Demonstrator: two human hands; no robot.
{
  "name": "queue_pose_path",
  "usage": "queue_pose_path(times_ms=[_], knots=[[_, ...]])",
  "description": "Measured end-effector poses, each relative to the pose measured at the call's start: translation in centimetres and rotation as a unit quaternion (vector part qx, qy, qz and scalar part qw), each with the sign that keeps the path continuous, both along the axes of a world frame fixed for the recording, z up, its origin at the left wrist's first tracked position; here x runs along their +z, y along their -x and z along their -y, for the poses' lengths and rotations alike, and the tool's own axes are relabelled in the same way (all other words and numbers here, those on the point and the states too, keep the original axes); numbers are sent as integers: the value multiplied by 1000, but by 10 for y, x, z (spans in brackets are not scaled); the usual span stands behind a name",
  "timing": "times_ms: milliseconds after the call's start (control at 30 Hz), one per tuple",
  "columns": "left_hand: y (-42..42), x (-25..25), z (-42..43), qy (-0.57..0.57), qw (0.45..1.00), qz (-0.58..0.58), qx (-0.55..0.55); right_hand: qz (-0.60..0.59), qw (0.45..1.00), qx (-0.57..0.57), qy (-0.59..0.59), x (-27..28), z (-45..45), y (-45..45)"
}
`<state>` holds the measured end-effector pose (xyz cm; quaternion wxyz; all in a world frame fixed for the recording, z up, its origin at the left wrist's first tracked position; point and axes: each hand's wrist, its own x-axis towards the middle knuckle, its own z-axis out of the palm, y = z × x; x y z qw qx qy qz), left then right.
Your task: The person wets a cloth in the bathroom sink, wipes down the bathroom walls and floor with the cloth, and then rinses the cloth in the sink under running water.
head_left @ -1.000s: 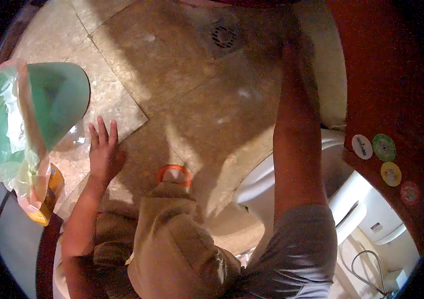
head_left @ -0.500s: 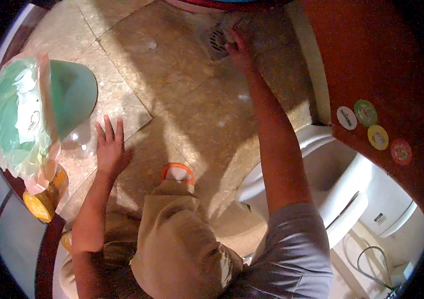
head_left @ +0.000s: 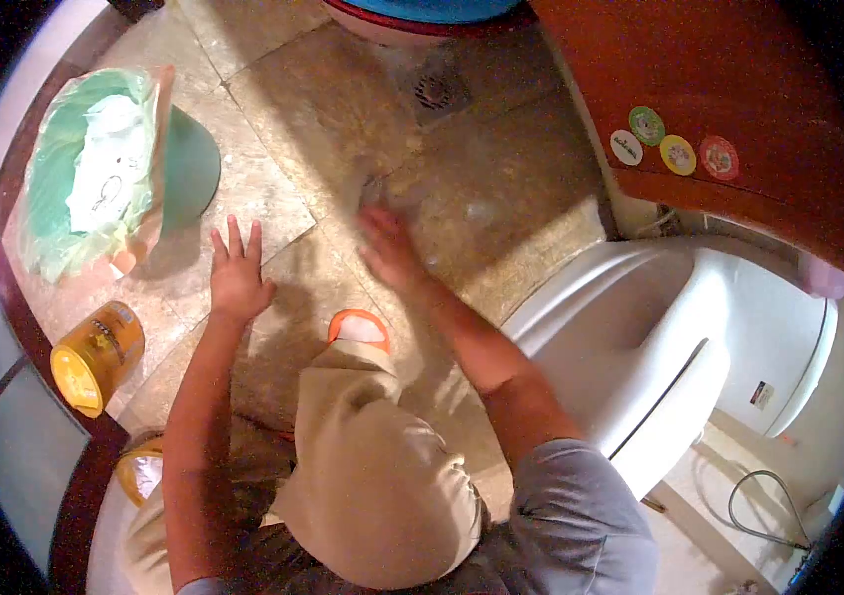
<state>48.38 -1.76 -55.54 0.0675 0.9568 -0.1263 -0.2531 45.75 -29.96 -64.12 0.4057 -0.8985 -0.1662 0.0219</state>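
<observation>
My left hand (head_left: 240,280) is over the tiled floor (head_left: 283,129), fingers spread and holding nothing, just right of a green bin (head_left: 191,169) lined with a thin plastic bag. White paper or wrapping (head_left: 110,164) lies in the bin. Above the middle of the floor is my right hand (head_left: 389,248), blurred, its fingers apart. Something small and dark, too smeared to name, shows by its fingertips. An orange slipper (head_left: 358,327) is on a foot between my arms.
A yellow canister (head_left: 100,357) stands at the left by a dark red door frame (head_left: 85,506). On the right are a white toilet (head_left: 680,347) and a red-brown panel (head_left: 700,89) with round stickers. A floor drain (head_left: 432,92) and a blue basin (head_left: 432,8) are at the top.
My right hand has come back from near the drain toward the middle of the floor. My left hand stays spread in nearly the same place. The camera view has shifted, showing more of the toilet and basin.
</observation>
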Motion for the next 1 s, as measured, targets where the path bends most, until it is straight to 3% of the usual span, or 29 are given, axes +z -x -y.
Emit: queue_pose_path(times_ms=[167,267,367,433,467,633,700,733,800,900,967,1000], knots=[[-2,-5,-3,-95,994,-21,-47,-17,1000,23,11,25,-74,38],[0,-17,-10,-38,999,16,-35,1,1000,-15,-2,17,-90,27],[0,-12,-16,13,1000,10,-20,-52,987,-90,-119,24,-95,-1],[-1,-10,-19,32,999,4,-12,-154,945,-144,-248,40,-87,-31],[3,-19,-23,60,996,64,-22,-147,948,-173,-225,49,-79,-51],[7,-28,-27,80,989,117,-43,-121,959,-237,-95,46,-9,-163],[7,-27,-25,77,991,103,-38,13,986,-163,-14,-2,19,-207],[5,-23,-24,72,993,84,-32,31,980,-176,90,-46,23,-233],[3,-22,-22,58,996,65,-26,16,971,-197,135,-58,-14,-241],[2,-24,-21,42,997,56,-22,7,993,-105,57,-41,-90,-209],[1,-20,-22,40,999,35,-13,13,989,70,-128,-40,-113,-172],[0,-20,-22,41,999,29,-16,103,984,135,-46,-37,-112,-153]])
